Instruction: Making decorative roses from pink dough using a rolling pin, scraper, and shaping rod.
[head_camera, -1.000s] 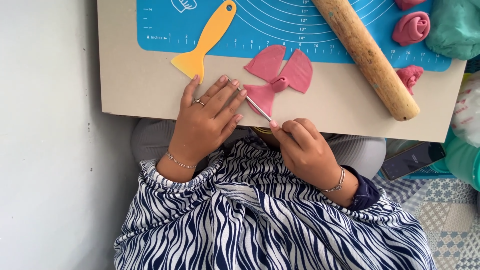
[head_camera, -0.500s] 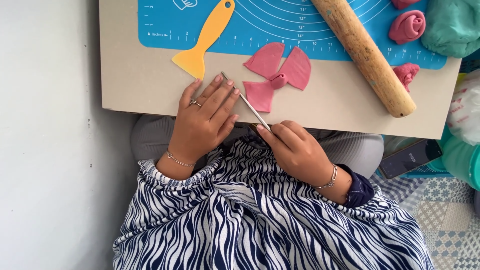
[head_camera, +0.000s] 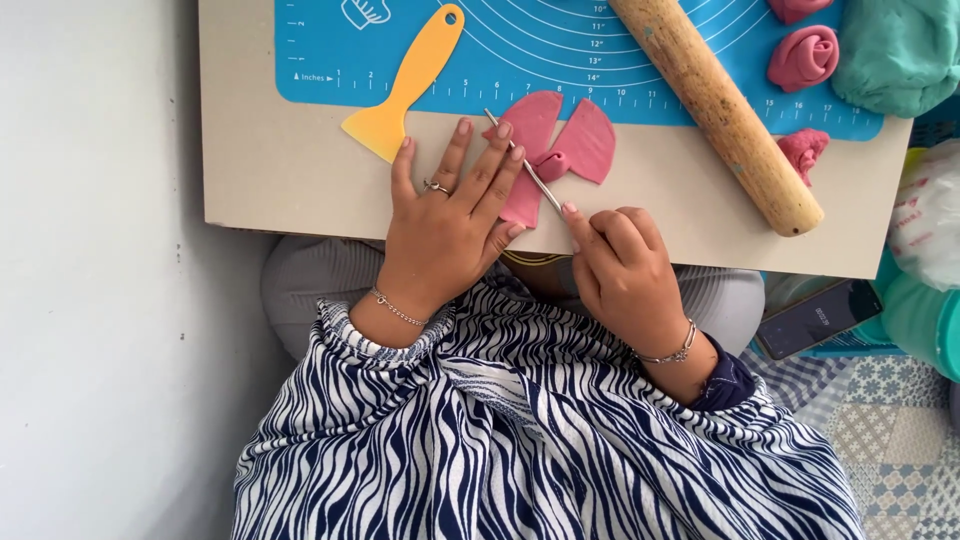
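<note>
Gripping: my right hand (head_camera: 625, 265) pinches thin metal modelling tool (head_camera: 525, 165), long axis diagonal up-left.
Bracing: my left hand (head_camera: 450, 215), fingers spread flat, presses flat pink clay petals (head_camera: 560, 150) just beside.

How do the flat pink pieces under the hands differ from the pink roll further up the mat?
The flat pink pieces lie thin and fanned, half on the board; the pink roll is coiled like a rosebud, wholly on the blue mat. Both look like the same soft pink dough.

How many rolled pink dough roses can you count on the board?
3: one rose on the blue mat right of the rolling pin, one below it on the board's edge, one cut off at the top. Others may lie out of view.
</note>
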